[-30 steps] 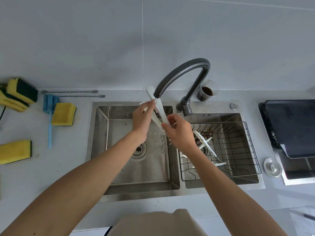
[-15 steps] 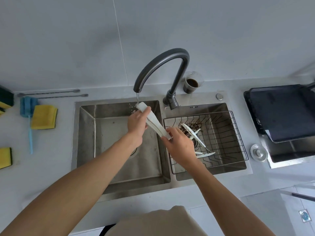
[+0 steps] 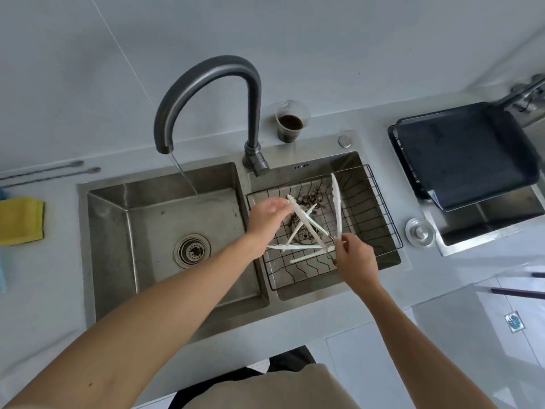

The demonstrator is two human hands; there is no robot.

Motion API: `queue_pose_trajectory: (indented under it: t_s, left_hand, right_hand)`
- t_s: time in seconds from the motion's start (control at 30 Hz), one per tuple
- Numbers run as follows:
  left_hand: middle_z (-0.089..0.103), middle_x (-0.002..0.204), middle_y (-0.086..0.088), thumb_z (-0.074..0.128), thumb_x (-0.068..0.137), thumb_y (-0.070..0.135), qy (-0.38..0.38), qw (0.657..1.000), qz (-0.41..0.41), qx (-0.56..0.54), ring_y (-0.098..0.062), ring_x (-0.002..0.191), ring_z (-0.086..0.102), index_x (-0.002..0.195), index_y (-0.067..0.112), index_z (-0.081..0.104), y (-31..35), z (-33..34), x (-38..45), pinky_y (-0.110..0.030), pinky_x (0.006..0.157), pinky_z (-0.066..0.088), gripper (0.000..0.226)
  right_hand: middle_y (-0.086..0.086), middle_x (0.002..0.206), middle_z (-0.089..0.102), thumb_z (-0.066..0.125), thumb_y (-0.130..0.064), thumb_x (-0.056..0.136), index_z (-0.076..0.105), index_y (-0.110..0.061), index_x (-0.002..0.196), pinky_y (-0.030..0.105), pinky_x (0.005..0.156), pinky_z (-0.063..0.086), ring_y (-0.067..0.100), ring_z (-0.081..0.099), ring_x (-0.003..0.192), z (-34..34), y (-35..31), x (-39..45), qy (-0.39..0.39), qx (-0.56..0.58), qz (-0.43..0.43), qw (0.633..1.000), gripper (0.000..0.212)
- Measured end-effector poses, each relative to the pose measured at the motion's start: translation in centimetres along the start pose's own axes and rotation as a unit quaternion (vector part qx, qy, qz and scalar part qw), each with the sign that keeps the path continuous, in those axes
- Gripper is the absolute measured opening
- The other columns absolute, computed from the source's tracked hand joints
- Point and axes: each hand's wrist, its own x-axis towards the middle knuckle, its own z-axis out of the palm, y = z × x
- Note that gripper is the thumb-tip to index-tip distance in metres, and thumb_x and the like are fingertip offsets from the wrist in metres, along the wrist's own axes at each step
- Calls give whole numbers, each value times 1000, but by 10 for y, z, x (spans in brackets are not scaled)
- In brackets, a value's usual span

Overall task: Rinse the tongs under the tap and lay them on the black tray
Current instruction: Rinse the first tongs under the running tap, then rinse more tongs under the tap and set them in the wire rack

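My right hand (image 3: 352,261) pinches the lower end of one pair of white tongs (image 3: 336,208), which stands nearly upright over the wire basket (image 3: 380,208) in the right basin. Several more white tongs (image 3: 308,227) lie crossed in that basket among dark crumbs. My left hand (image 3: 265,218) reaches over the divider, its fingertips at the upper end of one lying pair; blur hides whether they grip it. The dark curved tap (image 3: 206,81) runs a thin stream into the left basin (image 3: 165,231). The black tray (image 3: 466,152) sits on the counter at the far right, with nothing on it.
A plastic cup of dark liquid (image 3: 290,124) stands behind the tap. A round sink plug (image 3: 419,231) lies between the right basin and a third small basin under the tray. A yellow sponge (image 3: 20,219) and two thin metal rods (image 3: 50,171) lie at the left.
Both hands moved right, away from the water stream. My left hand let go of the tongs, which my right hand carried over the basket. The view shifted right.
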Motion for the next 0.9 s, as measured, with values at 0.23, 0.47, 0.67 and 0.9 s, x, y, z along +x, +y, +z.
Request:
queue_pose_trajectory:
  t_s: [0.23, 0.47, 0.67, 0.9]
  left_hand:
    - [69, 133, -6, 68, 96, 19, -73, 948, -18, 309, -23, 120, 66, 132, 11, 68, -55, 22, 14, -33, 102, 51, 37]
    - [70, 94, -1, 68, 91, 7, -93, 829, 67, 548, -25, 91, 71, 99, 14, 72, -69, 41, 17, -39, 74, 55, 11]
    - [65, 110, -6, 59, 98, 0, -96, 768, 121, 621, -22, 85, 63, 116, 8, 72, -68, 52, 16, -35, 67, 48, 24]
    - [62, 105, -5, 61, 96, -3, -66, 775, 146, 612, -18, 73, 52, 115, 7, 72, -59, 49, 6, -35, 68, 54, 24]
  right_hand:
    - [7, 69, 66, 46, -23, 105, 57, -9, 77, 50, 69, 61, 31, 68, 68, -13, 38, 29, -17, -34, 62, 997, 34]
    - [11, 83, 67, 42, -26, 107, 61, -5, 88, 41, 68, 50, 35, 64, 78, -16, 51, 51, -13, -95, 113, 989, 34]
    - [10, 86, 66, 43, -24, 106, 60, -7, 91, 45, 77, 56, 35, 63, 81, -15, 57, 61, -37, -154, 122, 980, 29]
    - [14, 102, 60, 47, -19, 104, 63, -4, 96, 40, 69, 46, 36, 62, 80, -10, 52, 60, -27, -220, 95, 970, 24]
